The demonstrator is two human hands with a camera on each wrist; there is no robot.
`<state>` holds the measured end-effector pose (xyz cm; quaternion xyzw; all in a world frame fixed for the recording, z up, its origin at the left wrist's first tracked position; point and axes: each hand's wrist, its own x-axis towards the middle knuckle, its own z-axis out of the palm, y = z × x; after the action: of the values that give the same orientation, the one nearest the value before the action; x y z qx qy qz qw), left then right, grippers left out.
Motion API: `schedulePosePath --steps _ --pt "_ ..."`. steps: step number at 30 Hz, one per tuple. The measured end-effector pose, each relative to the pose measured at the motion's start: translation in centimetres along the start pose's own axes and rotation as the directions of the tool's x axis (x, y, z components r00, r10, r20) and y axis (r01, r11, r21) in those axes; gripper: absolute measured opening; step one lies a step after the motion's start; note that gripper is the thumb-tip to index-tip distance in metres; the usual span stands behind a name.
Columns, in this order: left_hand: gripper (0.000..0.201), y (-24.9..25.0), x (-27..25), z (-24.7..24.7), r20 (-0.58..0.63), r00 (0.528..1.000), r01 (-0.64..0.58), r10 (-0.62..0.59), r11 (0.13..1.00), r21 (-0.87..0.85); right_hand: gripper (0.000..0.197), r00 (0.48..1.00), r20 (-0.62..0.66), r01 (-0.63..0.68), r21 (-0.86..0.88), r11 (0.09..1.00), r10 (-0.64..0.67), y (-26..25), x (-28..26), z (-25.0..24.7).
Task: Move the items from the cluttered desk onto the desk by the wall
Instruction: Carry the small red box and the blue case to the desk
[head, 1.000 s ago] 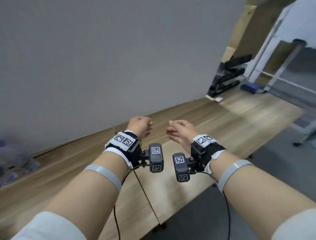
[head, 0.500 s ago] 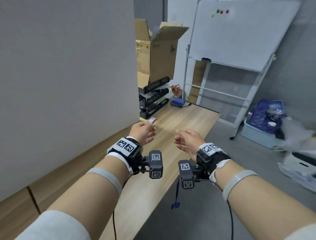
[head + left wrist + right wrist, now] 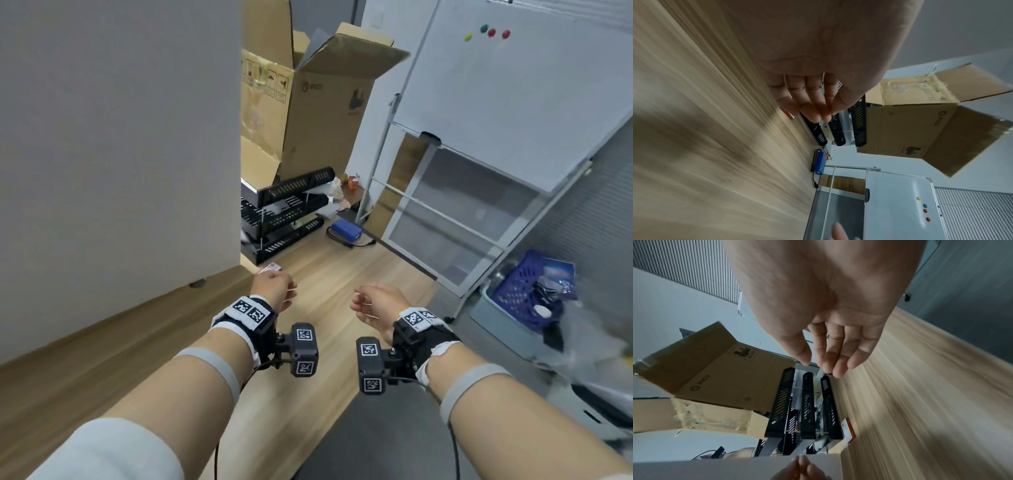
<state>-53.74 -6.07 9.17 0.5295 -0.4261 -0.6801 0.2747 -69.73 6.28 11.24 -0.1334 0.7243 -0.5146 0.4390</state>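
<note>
Wooden desk (image 3: 329, 274) runs lengthwise along wall; both hands apparently empty.

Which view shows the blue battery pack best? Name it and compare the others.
The head view: the blue battery pack lies whole on the wooden desk beside the black tray rack, cable visible. The left wrist view shows it smaller and edge-on. I cannot find it in the right wrist view.
</note>
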Motion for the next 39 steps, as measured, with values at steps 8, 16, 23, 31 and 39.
schedulePosePath --steps 8,16,23,31,39 --pt "0.008 1.5 8.0 6.1 -0.040 0.998 0.048 -0.047 0.999 0.019 0.005 0.996 0.075 -0.037 -0.203 0.978 0.053 -3.1 11.6 -2.8" --pt "0.014 0.5 18.5 12.7 -0.272 0.961 0.059 -0.054 0.998 0.009 0.056 0.994 0.093 0.028 -0.708 0.705 0.053 -4.6 32.0 -5.5" --pt "0.020 -2.4 23.6 16.7 -0.451 0.872 0.195 -0.189 0.980 -0.034 0.045 0.959 0.262 0.283 -0.884 0.372 -0.107 -5.1 45.4 -4.7" --pt "0.013 -4.2 25.8 14.0 -0.741 0.664 0.322 -0.096 0.932 0.168 0.114 0.945 0.324 0.326 -0.932 0.161 -0.039 -4.7 50.5 -1.5" --pt "0.063 -5.7 26.6 10.1 -0.803 0.592 0.392 -0.072 0.896 0.208 0.108 0.945 0.259 0.290 -0.945 0.152 -0.198 -3.8 52.4 0.0"
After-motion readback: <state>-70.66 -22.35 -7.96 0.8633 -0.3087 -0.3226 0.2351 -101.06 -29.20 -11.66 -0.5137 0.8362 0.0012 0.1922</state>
